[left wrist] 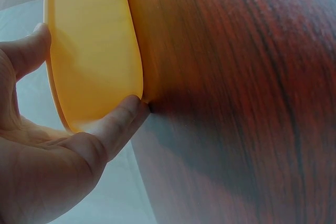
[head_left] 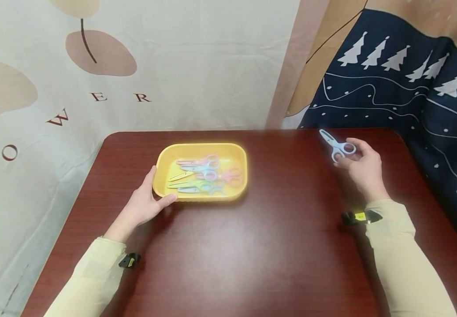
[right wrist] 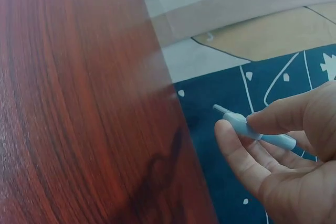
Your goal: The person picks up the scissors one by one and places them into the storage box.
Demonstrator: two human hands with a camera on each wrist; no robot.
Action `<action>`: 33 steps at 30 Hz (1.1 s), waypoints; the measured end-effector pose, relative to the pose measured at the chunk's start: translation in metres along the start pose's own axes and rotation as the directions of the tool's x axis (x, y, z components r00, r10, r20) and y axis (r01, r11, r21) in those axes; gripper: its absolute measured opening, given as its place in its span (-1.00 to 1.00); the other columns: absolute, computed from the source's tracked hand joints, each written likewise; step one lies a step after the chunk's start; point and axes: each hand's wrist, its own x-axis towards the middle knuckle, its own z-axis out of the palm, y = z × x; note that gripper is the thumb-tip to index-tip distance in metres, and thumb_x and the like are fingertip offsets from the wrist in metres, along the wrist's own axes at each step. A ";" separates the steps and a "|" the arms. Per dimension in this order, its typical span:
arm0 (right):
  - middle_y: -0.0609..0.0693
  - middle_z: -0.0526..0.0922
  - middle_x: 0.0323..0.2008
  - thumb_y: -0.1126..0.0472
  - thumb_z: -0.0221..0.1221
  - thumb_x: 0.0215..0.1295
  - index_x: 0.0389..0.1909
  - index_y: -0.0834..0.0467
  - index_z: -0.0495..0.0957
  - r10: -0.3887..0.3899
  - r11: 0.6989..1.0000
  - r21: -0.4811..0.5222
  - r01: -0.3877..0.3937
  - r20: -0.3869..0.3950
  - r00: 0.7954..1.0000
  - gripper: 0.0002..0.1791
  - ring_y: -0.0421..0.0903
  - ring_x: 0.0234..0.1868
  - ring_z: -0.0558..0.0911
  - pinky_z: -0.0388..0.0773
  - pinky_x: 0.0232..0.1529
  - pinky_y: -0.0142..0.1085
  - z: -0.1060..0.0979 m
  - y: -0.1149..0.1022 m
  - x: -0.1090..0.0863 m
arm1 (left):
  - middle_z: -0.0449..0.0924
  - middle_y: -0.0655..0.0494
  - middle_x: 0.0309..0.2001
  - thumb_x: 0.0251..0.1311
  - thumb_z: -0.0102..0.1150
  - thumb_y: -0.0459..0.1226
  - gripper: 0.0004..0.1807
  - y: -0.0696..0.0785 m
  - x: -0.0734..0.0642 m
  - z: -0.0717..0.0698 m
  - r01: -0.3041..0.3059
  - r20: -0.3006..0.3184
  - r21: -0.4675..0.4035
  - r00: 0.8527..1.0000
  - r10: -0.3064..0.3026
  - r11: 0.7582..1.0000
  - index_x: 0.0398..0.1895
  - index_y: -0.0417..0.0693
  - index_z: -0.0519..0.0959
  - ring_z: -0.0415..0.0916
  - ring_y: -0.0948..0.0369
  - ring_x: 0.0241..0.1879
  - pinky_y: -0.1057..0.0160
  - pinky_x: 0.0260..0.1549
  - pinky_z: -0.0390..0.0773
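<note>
Around the left end of a yellow tray (head_left: 208,198), my left hand (head_left: 141,204) grips the wall, thumb at the front edge and fingers at the far side. In the left wrist view the tray's side (left wrist: 100,40) is seen between thumb and fingers. Inside lie several scissors in pink, blue and green (head_left: 188,185), overlapping, their blades towards the left. At the back right, my right hand (head_left: 365,169) pinches light blue scissors (head_left: 331,140) by the handles, blades pointing away to the far left. They are held above the table, nearly edge-on in the right wrist view.
The dark reddish-brown wooden table (head_left: 220,255) has its back edge against a pale printed cloth (head_left: 212,79). A navy cloth with white trees (head_left: 387,92) hangs at the right. Black bands are on both wrists.
</note>
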 end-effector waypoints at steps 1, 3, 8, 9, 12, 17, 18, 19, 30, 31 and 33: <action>0.19 0.49 0.31 0.18 0.27 0.45 0.57 0.04 0.26 -0.004 1.000 0.003 0.004 0.001 1.000 -0.28 -0.06 0.09 0.61 0.60 -0.15 -0.58 0.000 -0.001 -0.001 | -0.17 -0.37 0.63 0.32 0.35 -0.02 0.23 0.000 0.000 0.000 -0.002 0.000 0.000 1.000 0.002 1.000 0.66 -0.29 -0.35 0.02 -0.34 0.54 -0.35 0.42 0.13; 0.19 0.51 0.30 0.18 0.28 0.44 0.56 0.03 0.27 -0.012 1.000 0.006 0.012 0.003 1.000 -0.29 -0.11 0.06 0.62 0.60 -0.14 -0.59 0.001 -0.002 -0.002 | -0.16 -0.37 0.63 0.32 0.35 -0.02 0.23 0.001 0.000 0.000 0.000 0.001 -0.001 1.000 0.000 1.000 0.65 -0.28 -0.35 0.02 -0.34 0.54 -0.35 0.43 0.12; 0.18 0.53 0.29 0.20 0.30 0.42 0.53 0.01 0.31 -0.028 0.999 0.015 0.028 0.007 1.000 -0.30 -0.17 0.05 0.63 0.59 -0.13 -0.59 0.004 -0.007 -0.004 | -0.16 -0.37 0.63 0.32 0.35 -0.02 0.23 0.001 -0.001 0.000 0.004 0.004 0.001 1.000 -0.004 1.000 0.65 -0.29 -0.35 0.03 -0.34 0.53 -0.35 0.42 0.13; 0.18 0.53 0.29 0.21 0.30 0.42 0.53 0.01 0.31 -0.029 0.999 0.016 0.029 0.010 1.000 -0.30 -0.15 0.05 0.63 0.59 -0.13 -0.59 0.005 -0.009 -0.005 | -0.17 -0.37 0.63 0.32 0.35 -0.02 0.23 0.001 -0.001 0.000 0.003 0.004 0.002 1.000 -0.003 1.000 0.65 -0.29 -0.35 0.03 -0.34 0.53 -0.35 0.42 0.13; 0.17 0.52 0.29 0.21 0.30 0.42 0.54 -0.01 0.30 -0.031 0.999 0.019 0.030 0.025 0.999 -0.29 -0.10 0.09 0.63 0.60 -0.12 -0.59 0.007 -0.014 -0.007 | -0.17 -0.37 0.63 0.32 0.35 -0.02 0.23 0.001 -0.001 0.000 0.000 0.002 0.001 1.000 0.000 1.000 0.65 -0.29 -0.35 0.02 -0.34 0.53 -0.35 0.42 0.13; 0.15 0.53 0.30 0.20 0.31 0.42 0.54 0.00 0.30 -0.053 0.999 0.010 0.053 0.050 0.997 -0.28 0.01 0.18 0.62 0.59 -0.08 -0.58 0.009 -0.022 -0.010 | -0.16 -0.39 0.62 0.32 0.36 -0.02 0.23 0.002 0.000 -0.001 -0.009 -0.005 -0.004 1.000 0.009 1.000 0.65 -0.31 -0.34 0.03 -0.35 0.53 -0.35 0.42 0.13; 0.15 0.52 0.30 0.19 0.31 0.42 0.55 -0.01 0.30 -0.054 0.999 0.006 0.054 0.054 0.997 -0.28 0.02 0.19 0.62 0.59 -0.07 -0.58 0.009 -0.024 -0.011 | -0.16 -0.39 0.62 0.32 0.36 -0.02 0.23 0.002 0.000 -0.001 -0.008 -0.005 -0.004 1.000 0.008 1.000 0.65 -0.31 -0.34 0.03 -0.35 0.53 -0.35 0.42 0.13; 0.15 0.52 0.30 0.18 0.31 0.42 0.54 -0.02 0.30 -0.058 0.998 0.001 0.058 0.058 0.997 -0.28 0.03 0.19 0.62 0.58 -0.06 -0.57 0.009 -0.025 -0.012 | -0.16 -0.39 0.62 0.32 0.36 -0.02 0.23 0.002 0.000 -0.001 -0.007 -0.004 -0.006 1.000 0.007 1.000 0.65 -0.30 -0.34 0.03 -0.35 0.53 -0.35 0.42 0.13; 0.14 0.53 0.30 0.19 0.32 0.40 0.53 -0.06 0.33 -0.089 0.996 0.000 0.089 0.079 0.993 -0.29 0.04 0.20 0.61 0.58 -0.01 -0.55 0.014 -0.038 -0.018 | -0.13 -0.41 0.61 0.31 0.35 -0.01 0.22 -0.002 0.002 0.001 -0.010 -0.013 0.010 1.000 0.010 1.000 0.65 -0.31 -0.33 0.06 -0.35 0.52 -0.33 0.42 0.15; 0.14 0.54 0.29 0.20 0.32 0.40 0.52 -0.05 0.33 -0.097 0.995 0.009 0.097 0.082 0.992 -0.29 0.05 0.20 0.62 0.58 -0.02 -0.55 0.015 -0.039 -0.018 | -0.13 -0.41 0.61 0.31 0.35 -0.02 0.22 -0.002 0.002 0.001 -0.009 -0.011 0.010 1.000 0.010 1.000 0.65 -0.31 -0.33 0.06 -0.35 0.52 -0.33 0.43 0.15; 0.14 0.55 0.28 0.22 0.33 0.40 0.52 -0.04 0.34 -0.112 0.994 0.017 0.111 0.089 0.990 -0.30 0.05 0.19 0.63 0.58 -0.03 -0.56 0.016 -0.041 -0.019 | -0.12 -0.42 0.61 0.31 0.35 -0.01 0.23 -0.001 0.002 0.000 -0.010 -0.011 0.010 1.000 0.010 1.000 0.65 -0.32 -0.32 0.07 -0.36 0.51 -0.33 0.42 0.15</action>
